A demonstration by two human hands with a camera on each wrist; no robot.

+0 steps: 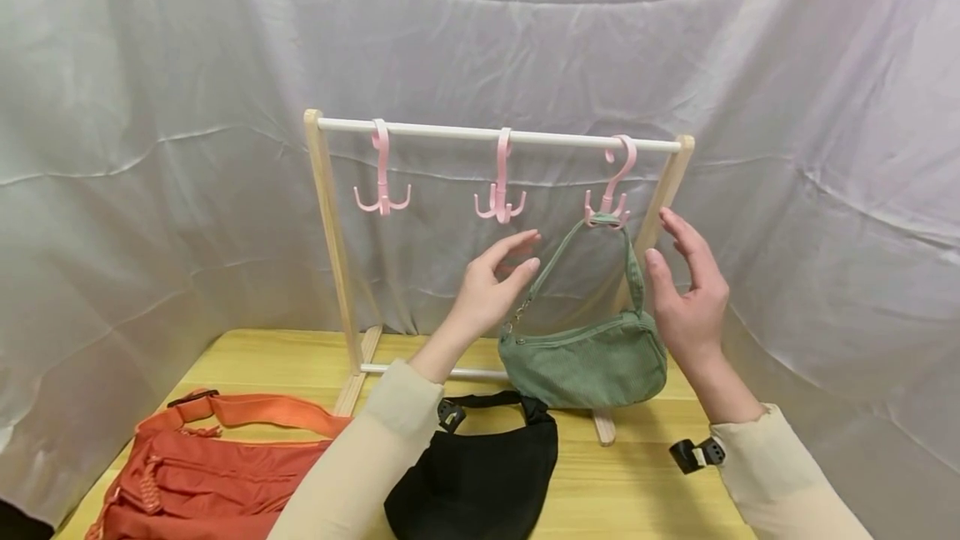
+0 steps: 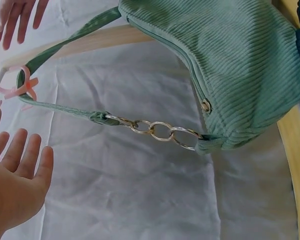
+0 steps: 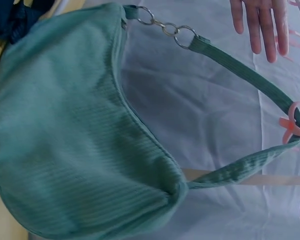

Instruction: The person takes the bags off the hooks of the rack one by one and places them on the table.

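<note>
A green corduroy shoulder bag (image 1: 588, 363) hangs by its strap from the right-hand pink hook (image 1: 609, 198) on the rack. Its strap (image 2: 70, 45) loops over the hook's prongs, and a chain of metal rings (image 2: 155, 130) joins one strap end to the bag. My left hand (image 1: 495, 277) is held just left of the strap, fingers relaxed and holding nothing. On the other side, my right hand (image 1: 690, 290) stands beside the strap with its fingers loosely bent and nothing between them. Only a sliver of the right hand shows in the right wrist view.
A wooden rack with a white rod (image 1: 450, 132) also carries a left pink hook (image 1: 382, 173) and a middle pink hook (image 1: 500, 182), both without bags. On the yellow wood-grain table (image 1: 637, 482) lie a red-orange bag (image 1: 225, 473) and a black bag (image 1: 480, 473). Grey cloth (image 1: 187, 107) surrounds it.
</note>
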